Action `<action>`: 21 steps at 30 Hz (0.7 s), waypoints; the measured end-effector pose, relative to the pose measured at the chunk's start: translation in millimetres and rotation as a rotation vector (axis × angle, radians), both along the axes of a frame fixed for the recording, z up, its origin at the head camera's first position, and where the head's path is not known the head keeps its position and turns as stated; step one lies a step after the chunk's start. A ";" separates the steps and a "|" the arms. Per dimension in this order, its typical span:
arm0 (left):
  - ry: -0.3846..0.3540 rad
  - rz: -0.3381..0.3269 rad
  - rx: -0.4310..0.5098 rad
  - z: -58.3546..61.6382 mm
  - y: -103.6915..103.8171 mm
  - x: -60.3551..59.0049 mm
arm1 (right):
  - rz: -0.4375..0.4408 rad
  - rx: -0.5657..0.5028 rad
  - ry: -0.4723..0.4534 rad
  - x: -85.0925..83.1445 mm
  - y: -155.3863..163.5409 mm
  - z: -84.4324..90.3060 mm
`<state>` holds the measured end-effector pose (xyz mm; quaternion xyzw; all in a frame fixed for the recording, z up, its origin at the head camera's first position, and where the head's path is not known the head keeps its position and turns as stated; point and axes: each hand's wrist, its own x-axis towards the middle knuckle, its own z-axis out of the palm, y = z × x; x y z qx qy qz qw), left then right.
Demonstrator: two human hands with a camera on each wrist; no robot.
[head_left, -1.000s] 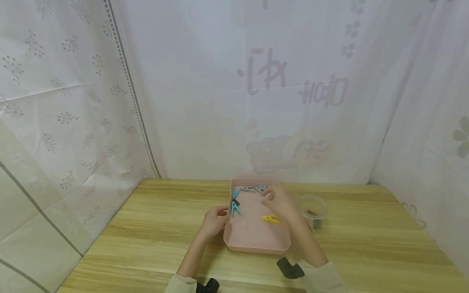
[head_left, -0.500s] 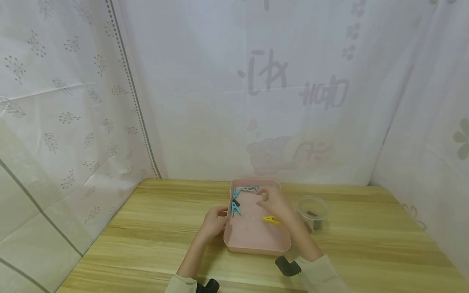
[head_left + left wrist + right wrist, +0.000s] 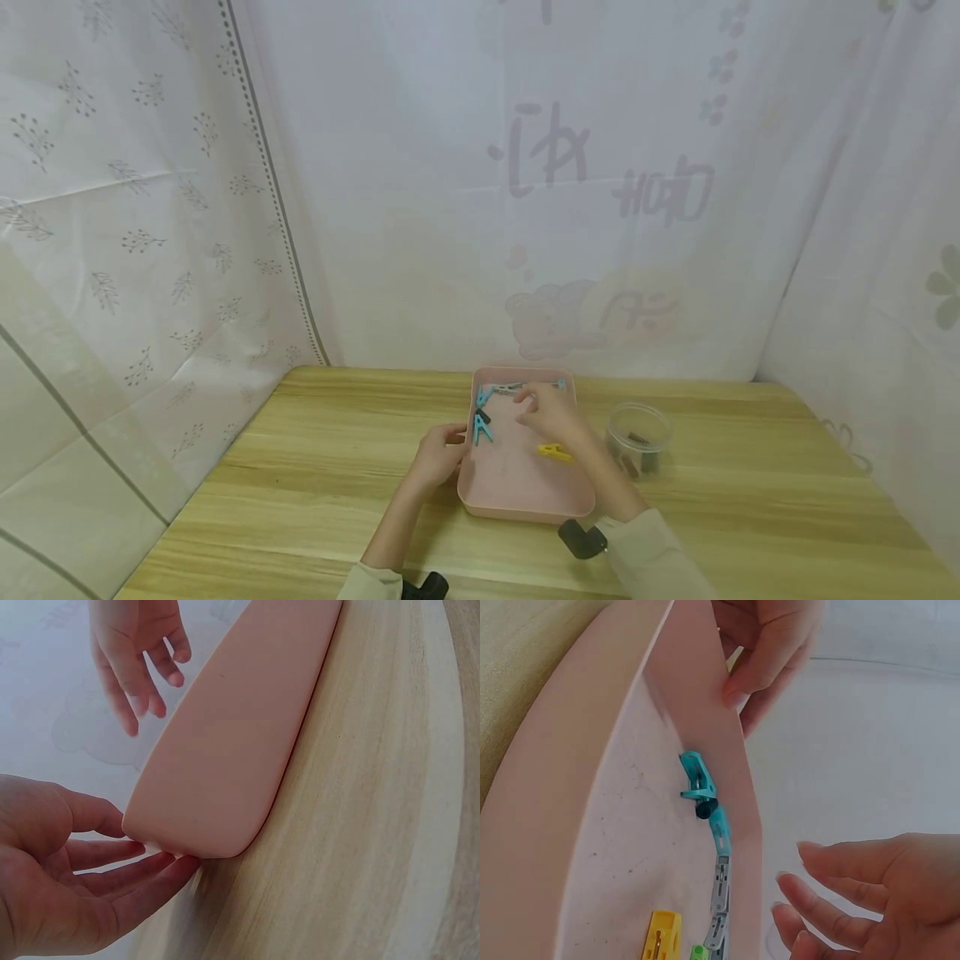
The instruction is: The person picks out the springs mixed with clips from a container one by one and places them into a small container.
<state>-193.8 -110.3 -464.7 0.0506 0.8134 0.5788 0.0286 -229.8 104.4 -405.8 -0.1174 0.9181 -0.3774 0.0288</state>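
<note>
A shallow pink tray stands on the table with several clothespins in it. My left hand holds the tray's left side; in the left wrist view its thumb is at the rim and its fingers lie against the outside. Over the far right part of the tray hovers my right hand, fingers loosely bent and nothing between them. Teal clothespins lie along the left wall with a black piece beside them. Grey clothespins line the far wall. A yellow clothespin lies nearer the right side.
Right of the tray stands a round clear plastic container with dark pieces in it. Part of a green clothespin shows low in the right wrist view. A white printed curtain hangs behind the wooden table.
My right hand has moved a little left over the tray, its fingers still holding nothing. More of the clear container shows now. My left hand and the tray have stayed in place.
</note>
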 end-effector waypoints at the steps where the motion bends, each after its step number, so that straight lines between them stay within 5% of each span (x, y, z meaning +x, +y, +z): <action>1: 0.002 0.000 0.000 -0.2 -0.1 -0.2 | 0.001 -0.001 -0.002 -0.2 -0.7 -0.2; 21: 0.009 -0.007 0.024 0.2 -0.1 1.1 | 0.060 0.047 -0.013 -11.1 -5.5 -3.4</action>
